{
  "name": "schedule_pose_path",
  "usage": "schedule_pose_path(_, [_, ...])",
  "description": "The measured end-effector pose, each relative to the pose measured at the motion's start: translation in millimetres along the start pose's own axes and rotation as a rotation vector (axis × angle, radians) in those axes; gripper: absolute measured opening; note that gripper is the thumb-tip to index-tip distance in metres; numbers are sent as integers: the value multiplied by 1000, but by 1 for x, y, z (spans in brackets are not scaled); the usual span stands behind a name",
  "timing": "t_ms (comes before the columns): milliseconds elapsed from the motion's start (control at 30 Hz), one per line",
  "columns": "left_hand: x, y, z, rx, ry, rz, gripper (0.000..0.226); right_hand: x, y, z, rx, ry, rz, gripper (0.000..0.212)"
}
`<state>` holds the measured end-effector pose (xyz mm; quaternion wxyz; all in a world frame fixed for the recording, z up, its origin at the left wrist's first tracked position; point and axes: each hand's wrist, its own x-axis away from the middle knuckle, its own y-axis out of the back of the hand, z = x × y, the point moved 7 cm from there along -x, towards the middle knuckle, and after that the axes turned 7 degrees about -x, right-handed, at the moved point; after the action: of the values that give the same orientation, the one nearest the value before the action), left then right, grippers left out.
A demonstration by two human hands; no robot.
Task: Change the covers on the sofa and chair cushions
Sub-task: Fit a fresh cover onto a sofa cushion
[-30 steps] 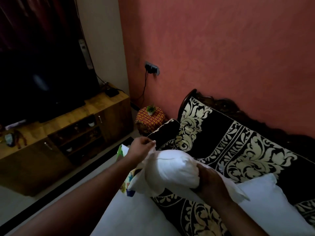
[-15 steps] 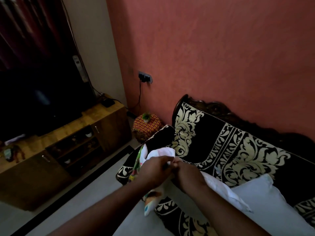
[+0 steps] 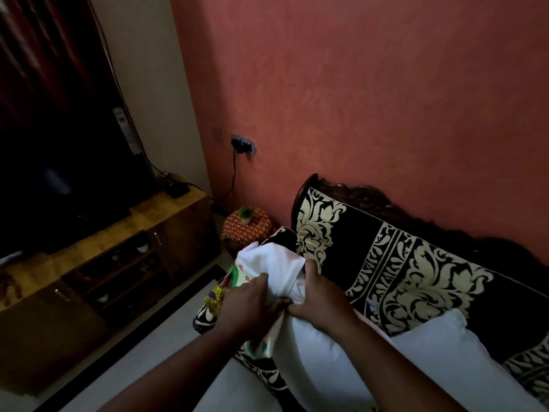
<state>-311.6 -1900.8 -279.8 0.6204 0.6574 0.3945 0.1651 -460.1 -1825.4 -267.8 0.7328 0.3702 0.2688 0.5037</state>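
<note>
Both hands, left and right, clenched on bunched white, print-lined cushion cover over sofa.

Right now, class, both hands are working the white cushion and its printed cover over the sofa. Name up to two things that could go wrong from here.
1. Both the left hand and the right hand bunch the white cushion at one spot, so the printed cover may twist or snag there.
2. The work hangs over the edge of the sofa, so loose fabric could slip to the floor.
</note>
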Motion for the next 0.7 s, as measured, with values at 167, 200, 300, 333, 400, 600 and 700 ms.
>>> schedule_pose_path(167, [-3, -1, -4, 14, -118, -92, 28, -4, 7, -2, -48, 64, 27, 84])
schedule_pose_path(200, [-4, 0, -6, 26, -98, -101, 29, -5, 10, -5, -61, 72, 28, 86])
schedule_pose_path(300, [-13, 7, -1, 111, 37, -102, 29, -2, 35, -18, -92, 103, -21, 88])
schedule_pose_path(333, [-19, 9, 5, 144, 101, -89, 28, 1, 43, -28, -69, 102, -65, 87])
schedule_pose_path(400, [-31, 15, 18, 182, 207, -115, 30, 13, 52, -58, -55, 32, -145, 89])
schedule_pose_path(600, [-54, 34, 26, 230, 181, -168, 42, 81, 5, -154, -692, -461, -431, 139])
schedule_pose_path(700, [-58, 40, 21, 298, 183, -183, 44, 88, -48, -176, -821, -552, -298, 144])
